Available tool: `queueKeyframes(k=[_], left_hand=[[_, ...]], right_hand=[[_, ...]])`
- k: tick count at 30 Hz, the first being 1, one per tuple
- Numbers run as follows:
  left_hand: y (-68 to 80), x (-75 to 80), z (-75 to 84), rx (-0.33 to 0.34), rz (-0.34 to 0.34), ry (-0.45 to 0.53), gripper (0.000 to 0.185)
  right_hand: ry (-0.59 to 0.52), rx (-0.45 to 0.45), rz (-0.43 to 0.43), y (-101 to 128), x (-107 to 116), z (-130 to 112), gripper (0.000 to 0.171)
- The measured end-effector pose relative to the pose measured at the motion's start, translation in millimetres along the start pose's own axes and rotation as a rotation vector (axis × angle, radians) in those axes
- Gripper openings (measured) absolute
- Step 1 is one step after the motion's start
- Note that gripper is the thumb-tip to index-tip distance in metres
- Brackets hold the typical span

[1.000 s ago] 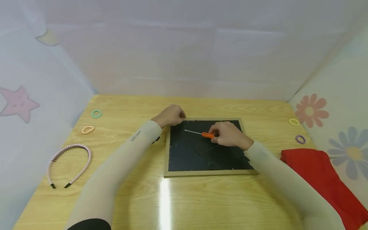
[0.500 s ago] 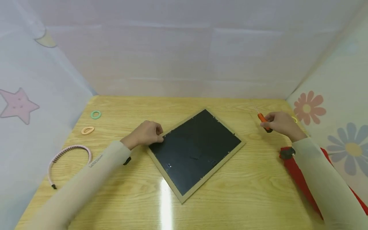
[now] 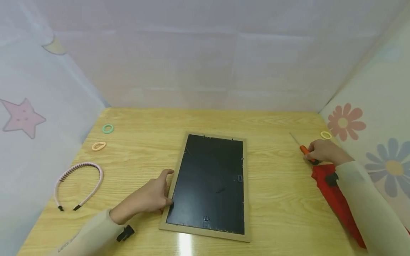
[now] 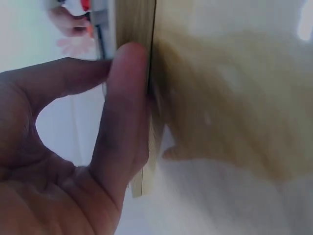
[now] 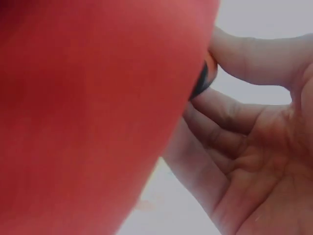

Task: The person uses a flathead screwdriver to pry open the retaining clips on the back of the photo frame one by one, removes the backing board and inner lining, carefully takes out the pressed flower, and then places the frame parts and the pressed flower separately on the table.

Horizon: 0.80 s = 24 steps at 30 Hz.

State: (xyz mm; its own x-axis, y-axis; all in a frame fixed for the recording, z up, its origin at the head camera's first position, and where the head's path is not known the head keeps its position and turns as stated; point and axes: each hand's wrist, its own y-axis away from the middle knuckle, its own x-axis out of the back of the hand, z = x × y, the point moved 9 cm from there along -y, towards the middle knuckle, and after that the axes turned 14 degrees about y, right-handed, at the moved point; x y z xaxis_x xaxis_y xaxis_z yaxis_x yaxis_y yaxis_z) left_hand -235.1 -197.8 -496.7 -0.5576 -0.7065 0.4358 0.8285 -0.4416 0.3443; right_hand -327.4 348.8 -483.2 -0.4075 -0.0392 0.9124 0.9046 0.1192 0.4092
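A picture frame [image 3: 208, 185] lies back up on the table, with black backing inside a pale wooden border. My left hand [image 3: 150, 195] pinches its left edge, the thumb at the backing's side. In the left wrist view, the fingers [image 4: 124, 93] bend around the wooden edge. Over at the right, my right hand [image 3: 328, 151] holds a screwdriver [image 3: 305, 150] by its orange and black handle, the thin shaft pointing up and left. Only a bit of the handle shows in the right wrist view, where red cloth [image 5: 93, 112] covers much of the picture.
The red cloth lies under and beside my right forearm. A yellow ring band [image 3: 326, 135] sits beyond the right hand. To the left are a green ring band [image 3: 108, 128], a peach band [image 3: 99, 146] and a pink headband [image 3: 78, 185]. Fabric walls [image 3: 208, 71] enclose the table.
The picture frame has turned from lying wide to lying tall, with my left hand moving nearer along its edge. My right hand carried the screwdriver from over the frame to the right.
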Motion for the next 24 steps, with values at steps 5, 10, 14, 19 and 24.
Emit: queueKeyframes(k=[5,10,14,19,24], left_hand=[[-7.9,-2.4,6.6,-0.031,-0.073,0.082,0.085],[-48.0,26.6,10.9,-0.028,0.067,0.066,0.065],[-81.6,37.4,8.3,-0.018,0.099,0.098,0.062],[-106.1,39.2,10.0,-0.007,0.087,0.088,0.063],[-107.2,39.8,11.8,0.023,0.110,0.042,0.059]], right_hand=[[0.018,0.013,0.003,9,1,6,0.030],[0.058,0.003,0.034,9,1,17,0.031],[0.120,0.018,0.080,6,4,20,0.037],[0.091,-0.027,0.269,15,21,6,0.046],[-0.163,0.015,0.638,37,53,-67,0.042]])
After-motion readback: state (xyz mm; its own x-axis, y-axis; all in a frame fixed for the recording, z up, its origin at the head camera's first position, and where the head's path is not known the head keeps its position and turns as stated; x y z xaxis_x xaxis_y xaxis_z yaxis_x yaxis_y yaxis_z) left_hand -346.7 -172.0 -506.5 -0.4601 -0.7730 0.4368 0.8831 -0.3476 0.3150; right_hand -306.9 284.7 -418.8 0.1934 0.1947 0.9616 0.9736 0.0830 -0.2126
